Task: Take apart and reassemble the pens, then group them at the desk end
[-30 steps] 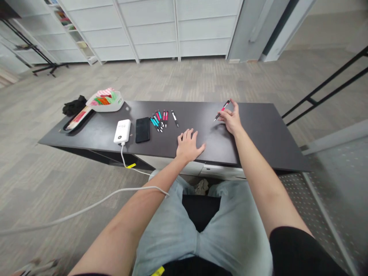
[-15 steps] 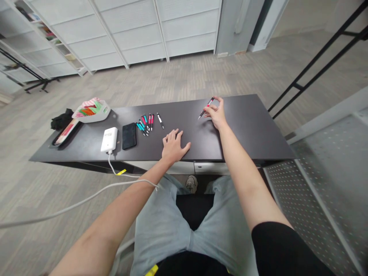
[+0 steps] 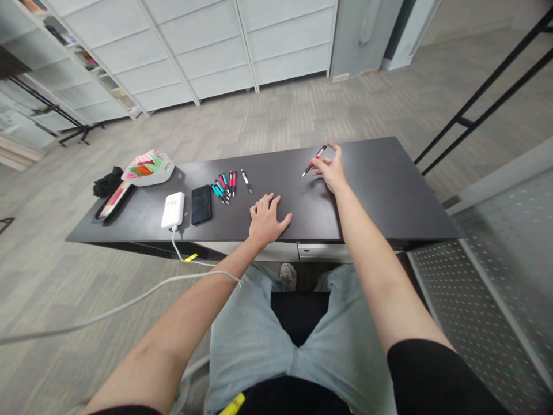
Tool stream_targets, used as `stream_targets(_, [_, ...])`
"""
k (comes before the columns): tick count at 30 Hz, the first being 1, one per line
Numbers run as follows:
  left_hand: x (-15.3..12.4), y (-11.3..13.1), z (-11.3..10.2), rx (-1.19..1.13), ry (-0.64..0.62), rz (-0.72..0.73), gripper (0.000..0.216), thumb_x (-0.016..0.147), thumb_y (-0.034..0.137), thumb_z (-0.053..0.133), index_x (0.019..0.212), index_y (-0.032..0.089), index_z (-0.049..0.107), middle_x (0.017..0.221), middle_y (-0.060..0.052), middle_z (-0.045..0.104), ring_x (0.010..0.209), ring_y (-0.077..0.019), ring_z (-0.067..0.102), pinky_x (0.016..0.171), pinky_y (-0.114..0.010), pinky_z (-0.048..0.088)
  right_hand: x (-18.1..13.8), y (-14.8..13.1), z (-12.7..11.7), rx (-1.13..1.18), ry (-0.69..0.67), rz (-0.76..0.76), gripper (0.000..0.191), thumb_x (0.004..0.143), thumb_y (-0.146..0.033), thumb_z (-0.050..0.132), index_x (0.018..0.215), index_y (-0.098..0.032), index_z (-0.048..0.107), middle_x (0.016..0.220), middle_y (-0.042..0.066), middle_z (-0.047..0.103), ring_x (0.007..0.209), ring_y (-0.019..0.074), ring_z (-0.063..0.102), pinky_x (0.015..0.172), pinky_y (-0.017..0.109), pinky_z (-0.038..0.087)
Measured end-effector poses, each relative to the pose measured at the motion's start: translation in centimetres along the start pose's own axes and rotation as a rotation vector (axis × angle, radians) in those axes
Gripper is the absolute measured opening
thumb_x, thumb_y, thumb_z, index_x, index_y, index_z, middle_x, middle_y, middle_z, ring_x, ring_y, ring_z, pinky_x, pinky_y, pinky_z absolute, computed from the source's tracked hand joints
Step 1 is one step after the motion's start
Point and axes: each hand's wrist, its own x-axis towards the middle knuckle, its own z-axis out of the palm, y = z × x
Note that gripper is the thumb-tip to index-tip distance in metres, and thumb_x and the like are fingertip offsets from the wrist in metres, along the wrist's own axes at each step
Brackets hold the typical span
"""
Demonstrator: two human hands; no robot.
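My right hand point(image 3: 330, 168) pinches a red and black pen point(image 3: 314, 161) above the right half of the dark desk point(image 3: 389, 190). The pen is tilted, its tip pointing down and left. Flat on the desk near the front edge lies my left hand point(image 3: 266, 219), fingers spread and holding nothing. Up and left of it is a white and black pen point(image 3: 246, 181), apart from a cluster of several pens. In that cluster are red pens point(image 3: 232, 183) and turquoise pens point(image 3: 219, 193).
Left of the pens lie a black phone point(image 3: 201, 204) and a white power bank point(image 3: 173, 210) with a white cable point(image 3: 142, 297) crossing my left forearm. A white basket point(image 3: 162, 173) of colourful items, a black tray point(image 3: 113, 202) and a black cloth point(image 3: 108, 182) are at the far left.
The view has shifted slightly, so the desk and its things appear further right. My right hand still holds the red and black pen, and my left hand stays flat on the desk.
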Motion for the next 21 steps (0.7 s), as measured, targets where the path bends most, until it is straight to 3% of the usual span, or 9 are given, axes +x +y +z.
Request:
stream_targets(4, [0.0,-0.1,0.1,-0.019,0.002,0.002,0.067,0.116,0.056,0.061,0.178,0.030,0.061,0.192,-0.014,0.052,0.182,-0.0377,0.043,0.146,-0.061,0.038,0.0,0.0,-0.1,-0.054,0.020,-0.022,0.119,0.083,-0.051,0.102,0.179,-0.039,0.034,0.085,-0.008,0.075,0.083,0.0246,0.081,0.064,0.032,0.065])
stream_targets(6, [0.1,-0.1,0.1,-0.025,0.001,0.006,0.069,0.116,0.057,0.060,0.179,0.026,0.060,0.192,-0.016,0.050,0.182,-0.0383,0.042,0.146,-0.061,0.037,0.2,0.2,-0.1,-0.104,0.032,-0.051,0.112,0.085,-0.055,0.101,0.177,-0.037,0.040,0.084,-0.007,0.072,0.078,0.0243,0.078,0.066,0.033,0.064])
stream_targets(10, [0.1,-0.2,0.5,-0.043,0.011,0.017,0.070,0.116,0.056,0.060,0.179,0.025,0.059,0.193,-0.016,0.050,0.182,-0.0387,0.041,0.146,-0.062,0.036,0.2,0.6,1.4,-0.272,0.027,-0.096,0.049,0.099,-0.051,0.086,0.140,-0.029,0.070,0.083,-0.004,0.065,0.072,0.0212,0.067,0.073,0.035,0.061])
stream_targets(13, [0.2,-0.2,0.8,-0.043,0.008,0.024,0.071,0.116,0.057,0.060,0.179,0.025,0.059,0.193,-0.017,0.049,0.182,-0.0398,0.040,0.145,-0.063,0.037,-0.4,0.2,5.0,-0.406,-0.074,-0.106,0.019,0.106,-0.039,0.072,0.120,-0.026,0.076,0.085,-0.002,0.065,0.075,0.0199,0.065,0.083,0.036,0.060])
stream_targets(16, [0.3,-0.2,0.9,-0.037,0.006,0.035,0.073,0.117,0.059,0.058,0.180,0.023,0.058,0.193,-0.018,0.049,0.182,-0.0401,0.040,0.145,-0.064,0.037,-1.5,-0.5,9.9,-0.562,-0.295,-0.141,0.021,0.105,-0.029,0.070,0.121,-0.023,0.082,0.085,-0.002,0.067,0.084,0.0213,0.066,0.093,0.036,0.059])
stream_targets(21, [0.2,-0.1,0.6,-0.005,-0.011,0.049,0.076,0.117,0.059,0.053,0.180,0.017,0.058,0.190,-0.021,0.051,0.179,-0.0409,0.043,0.145,-0.063,0.038,-3.0,-0.9,17.5,-0.794,-0.581,-0.164,0.026,0.106,-0.024,0.070,0.125,-0.020,0.088,0.100,0.004,0.082,0.098,0.0253,0.074,0.102,0.037,0.058])
